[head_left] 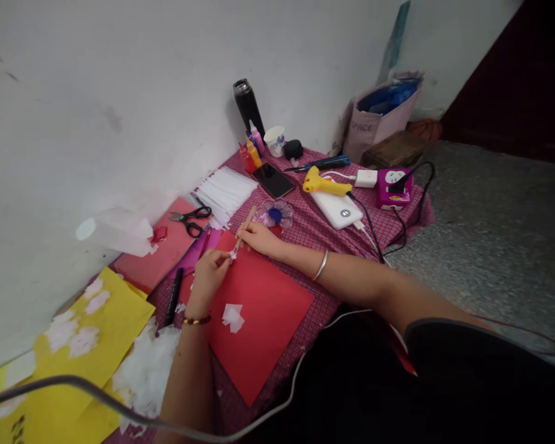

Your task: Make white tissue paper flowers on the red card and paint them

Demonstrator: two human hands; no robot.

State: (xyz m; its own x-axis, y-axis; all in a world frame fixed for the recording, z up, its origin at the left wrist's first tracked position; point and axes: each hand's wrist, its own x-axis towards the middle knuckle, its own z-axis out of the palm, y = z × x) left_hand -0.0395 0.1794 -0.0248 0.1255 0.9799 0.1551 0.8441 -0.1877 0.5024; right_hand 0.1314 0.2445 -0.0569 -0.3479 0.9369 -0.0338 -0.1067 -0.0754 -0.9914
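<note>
Two hands at work over a red paper sheet (pixel 263 320) on the checked cloth (pixel 314 228), low by a white wall. Left hand (pixel 209 271) curled, fingertips pinched on a tiny white scrap (pixel 232 254), held just above the top edge of the red sheet. Right hand (pixel 258 236) closed round a thin wooden brush (pixel 245 228), fingers pressed together on the handle, tip touching that same scrap. So the scrap sits right between both hands, up off the paper as far as can be told, bit blurry there though. Another white paper piece (pixel 232 317) lying flat lower on the red sheet, well apart from the hands. Just beyond the right hand, a clear flower-shaped palette (pixel 274 213) with a blue blob in it. Scissors (pixel 190 219) on a pinkish sheet off to the left, black marker (pixel 172 297) just beside the left wrist. Further back: a phone (pixel 272 179), small paint bottles (pixel 252 152), a black flask (pixel 248 106), a paper cup (pixel 275 140). Yellow glue gun (pixel 324 182) resting on a white power bank (pixel 337 208), magenta socket block (pixel 393 187) near that. Yellow paper (pixel 92 333) with white blotches at bottom left, heap of white shreds (pixel 145 370) next to it.
</note>
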